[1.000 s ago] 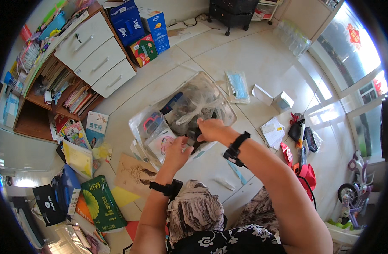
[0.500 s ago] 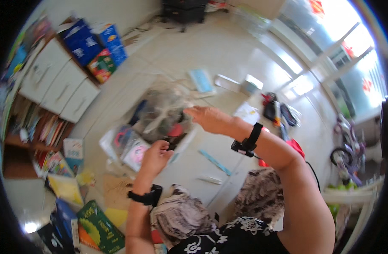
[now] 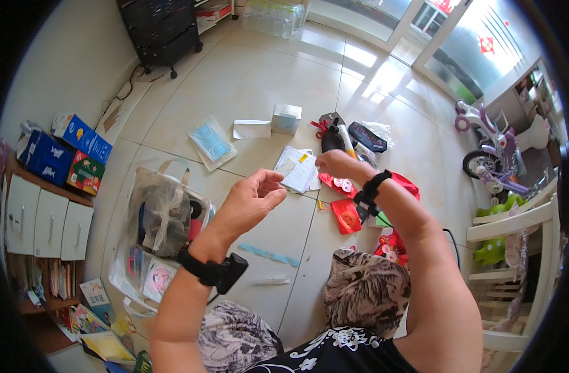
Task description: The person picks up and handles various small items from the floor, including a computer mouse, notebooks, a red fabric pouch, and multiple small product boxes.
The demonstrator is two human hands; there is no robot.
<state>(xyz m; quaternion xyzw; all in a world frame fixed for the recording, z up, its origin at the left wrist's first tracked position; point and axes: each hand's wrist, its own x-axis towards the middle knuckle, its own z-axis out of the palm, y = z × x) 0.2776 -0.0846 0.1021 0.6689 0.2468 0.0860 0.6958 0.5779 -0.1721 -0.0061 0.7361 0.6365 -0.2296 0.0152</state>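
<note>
Papers (image 3: 300, 176) on floor (image 3: 259, 74) — left hand (image 3: 246, 202) nearby, grip released; right hand (image 3: 341, 165) nearby — grip cannot tell.

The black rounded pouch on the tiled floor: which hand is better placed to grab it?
Probably the right hand: it appears just beside the black rounded pouch. The left hand looks farther away, on the other side of the white papers.

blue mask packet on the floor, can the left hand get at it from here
Probably yes: nothing shows lying on the blue mask packet or between it and the left hand, though a forward stretch may be needed.
</note>
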